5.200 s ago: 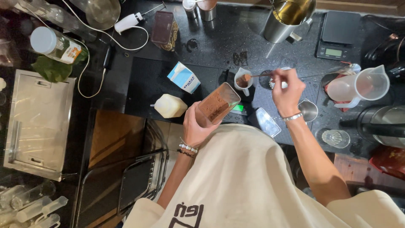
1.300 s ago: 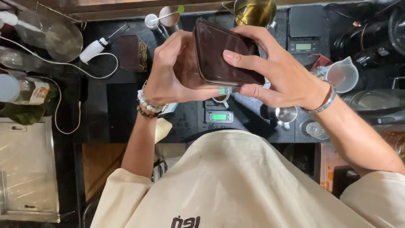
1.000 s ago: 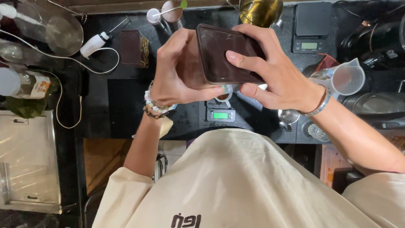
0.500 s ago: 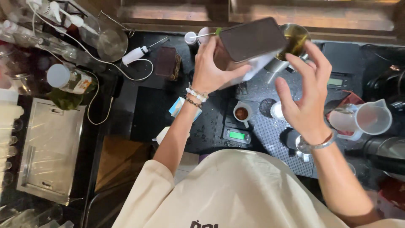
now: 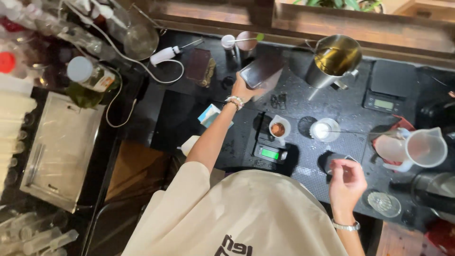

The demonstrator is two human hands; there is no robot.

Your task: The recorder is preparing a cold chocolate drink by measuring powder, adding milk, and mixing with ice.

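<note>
My left hand point(image 5: 245, 88) reaches to the back of the black counter point(image 5: 180, 118) and grips a brown container with a dark lid point(image 5: 261, 71), tilted, next to a metal pitcher point(image 5: 335, 59). My right hand point(image 5: 348, 182) hovers near the front edge with curled fingers at a small dark cup point(image 5: 332, 162); whether it grips the cup is unclear. Between the hands, a small white cup of brown powder point(image 5: 278, 128) sits on a scale with a green display point(image 5: 271, 153). A white cup point(image 5: 324, 130) stands just to its right.
A clear measuring jug point(image 5: 421, 149) and a black scale point(image 5: 391, 90) are at the right, with a glass dish point(image 5: 384, 204) near the front. A blue and white carton point(image 5: 210, 115) lies under my left arm. At the left are a metal tray point(image 5: 61, 151) and a white-capped bottle point(image 5: 87, 78).
Both hands held the lidded container close to my face. Now the left hand alone has carried it down to the back of the counter, and the right hand has dropped to the front right.
</note>
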